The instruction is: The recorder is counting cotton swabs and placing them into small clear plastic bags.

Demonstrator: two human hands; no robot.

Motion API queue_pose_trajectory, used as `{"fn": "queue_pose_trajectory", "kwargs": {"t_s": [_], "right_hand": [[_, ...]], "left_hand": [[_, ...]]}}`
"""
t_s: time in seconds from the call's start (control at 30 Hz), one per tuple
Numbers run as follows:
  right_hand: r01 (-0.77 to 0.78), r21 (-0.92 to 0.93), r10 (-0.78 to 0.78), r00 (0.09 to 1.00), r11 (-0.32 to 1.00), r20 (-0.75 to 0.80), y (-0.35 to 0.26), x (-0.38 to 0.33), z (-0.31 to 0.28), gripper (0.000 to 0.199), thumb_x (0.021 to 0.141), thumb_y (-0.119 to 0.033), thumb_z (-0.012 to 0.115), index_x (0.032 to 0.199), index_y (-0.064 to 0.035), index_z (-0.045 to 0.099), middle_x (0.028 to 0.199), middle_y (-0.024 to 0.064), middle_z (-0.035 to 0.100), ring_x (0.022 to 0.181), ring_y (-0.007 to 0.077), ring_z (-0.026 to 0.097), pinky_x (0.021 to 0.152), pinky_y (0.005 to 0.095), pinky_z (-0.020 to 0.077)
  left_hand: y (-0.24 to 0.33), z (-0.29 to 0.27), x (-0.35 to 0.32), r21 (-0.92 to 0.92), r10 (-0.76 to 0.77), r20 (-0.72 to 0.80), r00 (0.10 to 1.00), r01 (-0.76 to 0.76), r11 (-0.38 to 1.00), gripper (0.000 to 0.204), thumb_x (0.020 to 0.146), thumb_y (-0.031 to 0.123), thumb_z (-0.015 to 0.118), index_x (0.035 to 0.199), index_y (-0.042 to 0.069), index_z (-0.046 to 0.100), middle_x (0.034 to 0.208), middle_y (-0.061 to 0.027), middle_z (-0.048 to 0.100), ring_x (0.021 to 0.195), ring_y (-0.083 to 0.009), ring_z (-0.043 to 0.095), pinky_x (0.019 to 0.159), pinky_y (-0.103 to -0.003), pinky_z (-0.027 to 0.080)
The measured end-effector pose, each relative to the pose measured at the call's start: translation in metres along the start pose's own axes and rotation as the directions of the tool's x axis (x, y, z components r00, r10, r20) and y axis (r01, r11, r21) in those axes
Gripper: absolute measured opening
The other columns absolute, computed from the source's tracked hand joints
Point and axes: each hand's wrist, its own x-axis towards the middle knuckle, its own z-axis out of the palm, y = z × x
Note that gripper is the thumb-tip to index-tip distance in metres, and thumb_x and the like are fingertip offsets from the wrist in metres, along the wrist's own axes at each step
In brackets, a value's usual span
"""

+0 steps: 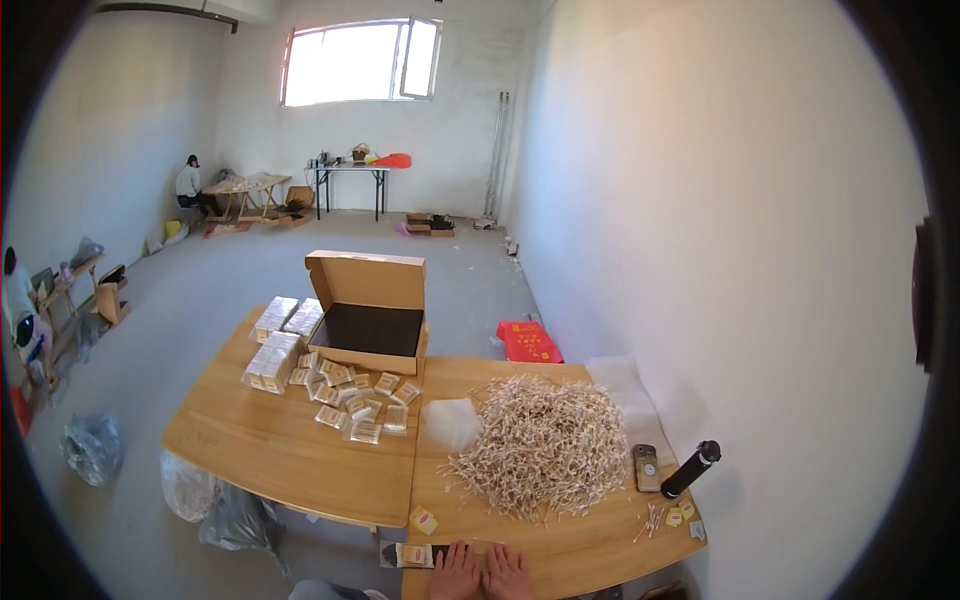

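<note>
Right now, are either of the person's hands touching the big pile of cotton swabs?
Apart. The head view shows both the left hand and right hand resting at the table's near edge, with bare wood between them and the swab pile.

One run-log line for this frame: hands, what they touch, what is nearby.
hands: left hand, right hand flat, side by side on table edge | holding: nothing | nearest: yellow-labelled packets | ahead: cotton swab pile

A: What is seen at the near table edge?
B: Left hand (pixel 457 573) and right hand (pixel 508 574) are laid flat, side by side, on the wooden table (pixel 560 545).

A: Beyond them?
B: A heap of cotton swabs (pixel 545 445); an open cardboard box (pixel 370 312) is noted far left.
</note>
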Motion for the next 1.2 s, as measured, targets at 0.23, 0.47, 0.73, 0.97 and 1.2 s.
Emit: {"fn": "queue_pose_trajectory", "kwargs": {"t_s": [0.23,0.47,0.73,0.97,1.2], "right_hand": [[0.032,0.044,-0.03,0.999,0.998,-0.044,0.0,0.002,0.007,0.055,0.093,-0.025,0.04,0.142,-0.0006,0.041,0.15,0.0194,0.037,0.142,0.0377,0.028,0.112,0.0594,0.0203],[-0.054,0.121,0.058,0.998,0.991,-0.029,-0.001,0.002,0.007,0.055,0.093,-0.027,0.04,0.143,-0.0062,0.041,0.15,0.017,0.037,0.142,0.0348,0.029,0.112,0.0568,0.0218],[-0.077,0.3,0.027,0.985,0.951,0.168,0.001,0.003,-0.002,0.059,0.093,-0.032,0.041,0.147,-0.0099,0.036,0.155,0.0109,0.03,0.146,0.0309,0.021,0.116,0.0536,0.0138],[-0.279,0.441,0.121,0.928,0.853,0.353,-0.006,0.004,-0.047,0.057,0.094,-0.03,0.037,0.148,-0.0107,0.035,0.155,0.0098,0.032,0.145,0.0294,0.022,0.116,0.0533,0.0143],[-0.107,0.189,0.084,0.988,0.976,0.127,-0.012,0.001,-0.03,0.055,0.093,-0.028,0.037,0.145,-0.011,0.04,0.151,0.0094,0.037,0.143,0.0285,0.027,0.114,0.0532,0.0178]], "left_hand": [[-0.009,0.021,0.0,0.075,0.084,-0.08,0.993,-0.078,0.994,0.05,0.096,0.027,0.035,0.14,0.006,0.045,0.148,-0.0168,0.04,0.142,-0.0339,0.028,0.115,-0.051,0.02],[-0.014,0.023,-0.002,0.119,0.117,-0.058,0.991,-0.11,0.987,0.049,0.096,0.025,0.035,0.139,0.004,0.045,0.147,-0.0185,0.04,0.141,-0.039,0.027,0.113,-0.058,0.021],[-0.019,0.013,0.002,0.054,0.1,0.068,0.993,-0.103,0.993,0.049,0.096,0.025,0.038,0.14,0.004,0.044,0.149,-0.0203,0.037,0.14,-0.0418,0.027,0.111,-0.06,0.021],[0.044,-0.069,0.001,-0.012,-0.077,0.273,0.959,0.083,0.996,0.054,0.096,0.029,0.037,0.144,0.004,0.039,0.151,-0.0221,0.032,0.143,-0.0386,0.022,0.113,-0.058,0.018],[-0.011,-0.005,-0.002,0.448,0.378,-0.22,0.899,-0.251,0.858,0.08,0.076,0.033,0.063,0.144,0.0,0.036,0.148,-0.0239,0.035,0.142,-0.0441,0.022,0.114,-0.059,0.018]]}}
